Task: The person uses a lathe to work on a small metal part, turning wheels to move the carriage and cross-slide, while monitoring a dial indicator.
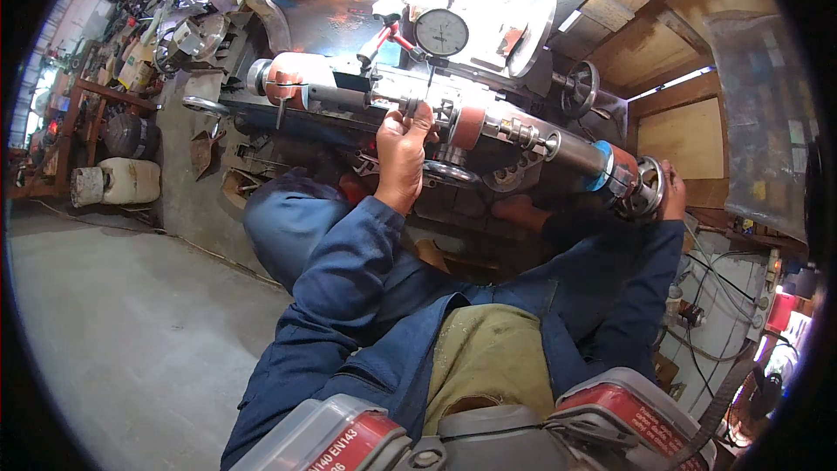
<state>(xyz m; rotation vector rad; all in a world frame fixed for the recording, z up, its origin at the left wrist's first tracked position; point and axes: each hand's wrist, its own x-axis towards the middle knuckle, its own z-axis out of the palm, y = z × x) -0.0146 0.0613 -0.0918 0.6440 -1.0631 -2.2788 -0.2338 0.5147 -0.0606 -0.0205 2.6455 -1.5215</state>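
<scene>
A long machine with orange-red heads carries a stepped metal shaft point(519, 133) between its ends. Thumb and fingers of my left hand point(402, 155) close around the middle of this metalwork; the exact spot they grip is partly covered by the fingers. Just above them, a round white-faced dial gauge point(441, 32) hangs from a red jointed arm point(384, 42), its thin stem pointing down toward my fingertips. Out at the machine's right end, my right hand point(672, 192) is closed on the outer rim of a metal handwheel point(647, 188).
Another handwheel point(580, 89) stands behind the shaft, and one point(206, 105) juts out at the left end. A white plastic jug point(131, 181) lies on the floor at left. Metal parts crowd the far left. A wooden panel point(680, 139) and plastic sheet point(757, 122) border the right.
</scene>
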